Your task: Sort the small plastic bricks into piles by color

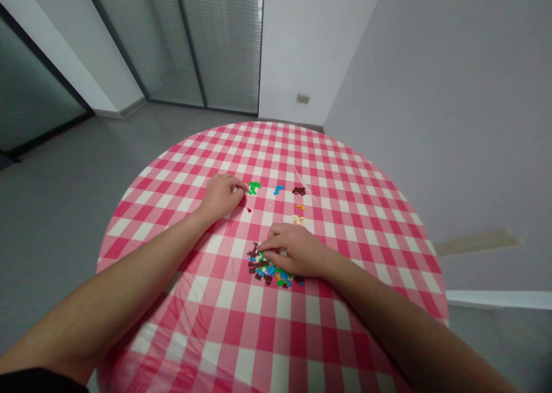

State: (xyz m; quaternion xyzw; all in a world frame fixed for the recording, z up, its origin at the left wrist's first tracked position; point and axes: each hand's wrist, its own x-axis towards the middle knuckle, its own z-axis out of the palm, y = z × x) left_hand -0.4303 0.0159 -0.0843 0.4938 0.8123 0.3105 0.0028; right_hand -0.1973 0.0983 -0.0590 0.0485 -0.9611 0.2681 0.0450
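Note:
My left hand (pixel 223 196) rests on the table at the left edge of a small group of green building bricks (pixel 254 188). Its thumb and forefinger are drawn together beside them; anything between the tips is too small to make out. My right hand (pixel 297 248) bends over a mixed pile of tiny building bricks (pixel 269 273), brown, blue and green among them. Thumb and forefinger come close together at the pile's upper left, and whatever they pinch cannot be made out. Part of the pile lies hidden under this hand.
Beyond the pile lie blue bricks (pixel 279 189), dark brown bricks (pixel 299 191), yellow bricks (pixel 301 207), cream bricks (pixel 298 220) and a red piece (pixel 249 210). A red-and-white checked cloth (pixel 276 335) covers the round table. Behind it stand a wall (pixel 310 48) and glass doors (pixel 224 42).

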